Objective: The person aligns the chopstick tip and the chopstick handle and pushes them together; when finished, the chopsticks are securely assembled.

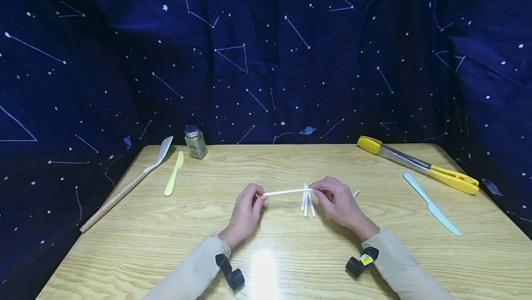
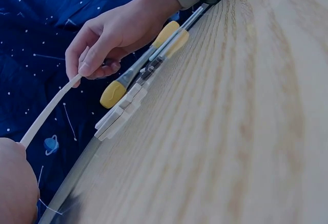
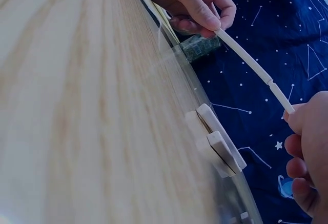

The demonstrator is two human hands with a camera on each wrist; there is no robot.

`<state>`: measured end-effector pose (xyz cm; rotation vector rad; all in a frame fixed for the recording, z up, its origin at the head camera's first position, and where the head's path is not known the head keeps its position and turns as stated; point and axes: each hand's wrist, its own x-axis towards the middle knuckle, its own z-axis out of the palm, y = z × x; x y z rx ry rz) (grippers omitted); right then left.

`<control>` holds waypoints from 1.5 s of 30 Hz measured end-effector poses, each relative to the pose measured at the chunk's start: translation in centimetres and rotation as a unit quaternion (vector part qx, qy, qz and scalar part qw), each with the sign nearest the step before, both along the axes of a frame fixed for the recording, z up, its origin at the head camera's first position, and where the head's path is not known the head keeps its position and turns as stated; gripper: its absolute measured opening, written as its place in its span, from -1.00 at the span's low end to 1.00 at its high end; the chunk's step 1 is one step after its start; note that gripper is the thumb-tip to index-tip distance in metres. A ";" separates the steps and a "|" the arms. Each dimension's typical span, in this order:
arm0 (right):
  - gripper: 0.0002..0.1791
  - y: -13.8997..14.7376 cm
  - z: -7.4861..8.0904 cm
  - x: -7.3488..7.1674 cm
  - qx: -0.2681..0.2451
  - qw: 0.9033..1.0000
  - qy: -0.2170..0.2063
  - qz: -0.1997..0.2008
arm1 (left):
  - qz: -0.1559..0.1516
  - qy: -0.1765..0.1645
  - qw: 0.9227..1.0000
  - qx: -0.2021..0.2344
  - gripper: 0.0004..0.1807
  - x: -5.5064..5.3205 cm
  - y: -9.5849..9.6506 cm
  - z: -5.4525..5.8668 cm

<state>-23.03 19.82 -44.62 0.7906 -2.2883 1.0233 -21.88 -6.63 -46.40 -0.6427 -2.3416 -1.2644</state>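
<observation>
My left hand (image 1: 246, 212) and right hand (image 1: 341, 202) each pinch one end of a thin, flat white stick (image 1: 284, 192) between thumb and fingers, holding it crosswise above the table. It bows slightly in the left wrist view. In the right wrist view, a nick or crack crosses this same white stick (image 3: 270, 82) nearer the right hand. Several short white sticks (image 1: 305, 203) lie in a loose fan on the table, just left of the right hand. Another white piece (image 1: 356, 193) shows from behind that hand, mostly hidden.
On the left of the wooden table (image 1: 124, 263) lie a long-handled spatula (image 1: 137, 180) and a yellow-green knife (image 1: 174, 173). A lidded spice jar (image 1: 196, 143) stands at the back. To the right are yellow tongs (image 1: 415, 164) and a light blue knife (image 1: 432, 205).
</observation>
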 end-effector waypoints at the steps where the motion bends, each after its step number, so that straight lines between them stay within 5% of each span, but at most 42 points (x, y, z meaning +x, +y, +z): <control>1: -0.80 0.0 0.0 0.0 0.001 1.000 -0.002 0.001 | 0.001 -0.002 1.000 0.000 -0.93 0.0 0.0 0.0; 17: -0.81 0.0 0.7 0.4 0.009 0.999 -0.042 0.017 | -0.028 -0.003 0.999 0.026 -0.90 0.0 0.0 0.0; 30: -0.79 0.4 1.2 0.3 0.026 0.999 -0.013 0.025 | -0.046 -0.019 0.996 0.067 -0.90 0.1 0.1 -0.2; 38: -0.82 0.1 1.8 0.5 0.047 0.998 -0.024 0.016 | -0.099 -0.044 0.988 0.108 -0.90 0.2 -0.2 0.2; 45: -0.82 0.9 2.1 0.7 0.066 0.997 -0.037 0.009 | -0.119 -0.067 0.987 0.079 -0.94 0.3 0.2 0.4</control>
